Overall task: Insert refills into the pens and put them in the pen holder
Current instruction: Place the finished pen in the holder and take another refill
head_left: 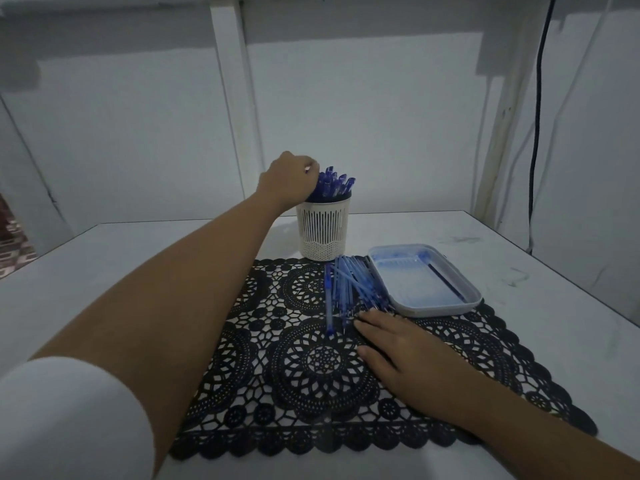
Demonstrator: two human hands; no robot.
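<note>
At the far edge of the black lace mat [294, 375] stands the white pen holder [323, 230]. It has thin slits down its sides. It is full of blue pens [334, 183] that stand up with their caps on top.

The left hand [289, 181] is just above and to the left of the pen holder. Its fingers are curled down and touch the tops of the pens there. I cannot tell if they pinch a pen or only touch.

Just in front of the pen holder, on the mat, lies a pile of blue pens [349, 285]. One pen [329, 303] lies on the left side of the pile, a little apart from the rest.

Further from the pen holder, toward the person, the right hand [408, 355] lies flat on the mat. Its fingers are straight and a bit spread. The fingertips [367, 320] touch the near ends of the pile.

To the right of the pen holder, beside the pile, sits a shallow tray [446, 306] with blue ink stains. One thin dark refill [445, 282] lies in it.

The mat and the pen holder rest on a white table [104, 271]. A white sleeve [62, 420] covers the left upper arm. Behind the pen holder is a white wall, and a black cable [536, 133] hangs down it far to the right.
</note>
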